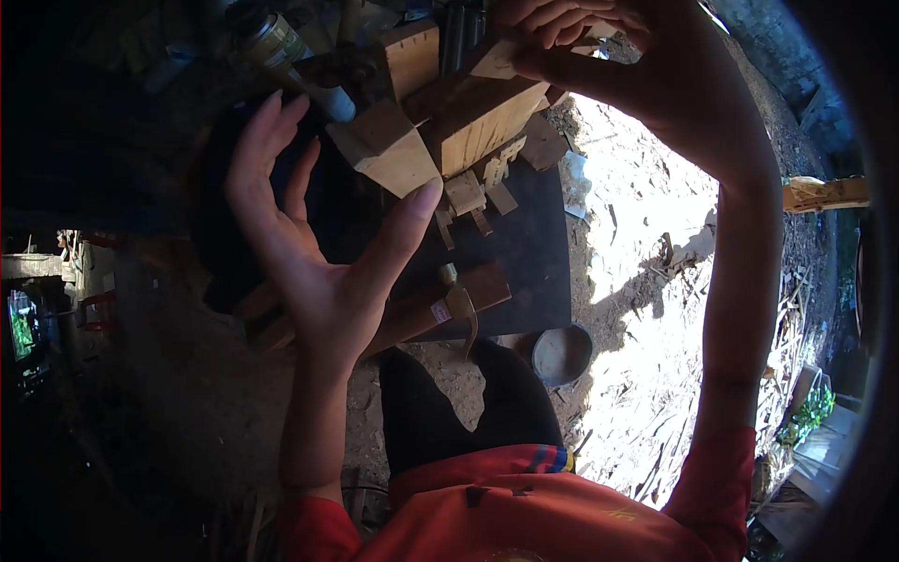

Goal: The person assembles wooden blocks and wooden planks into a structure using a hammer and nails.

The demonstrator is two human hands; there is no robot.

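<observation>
Head-camera view looking down the person's front toward the ground, both forearms raised into the frame. The left hand (309,234) is lifted with the palm turned inward, fingers spread and slightly curled; it grips nothing. Its thumb tip touches or lies just against the lower corner of a pale wooden block (389,150), while the four fingers stand apart from the block on the far side of the hand. The left forearm runs straight down to a red sleeve (318,525).

The right hand (599,47) sits higher, at the top edge, wrist bent and fingers curled together around a small wood piece (494,61); the grip appears closed on it, though the fingertips are partly cut off by the frame. The right forearm descends along the sunlit side to the other red cuff.

Between the two hands stands a larger wooden block (478,117), end grain showing, directly under the right hand and just beside the pale block. Small wood offcuts (473,197) lie below it on a dark board (524,262). Below the left palm a hammer (440,309) rests across the board's near edge. Near the right forearm, on the bare ground, sits a round grey bowl (562,354). Above the left fingers a can (272,37) lies among shadowed clutter that is too dark to make out.
</observation>
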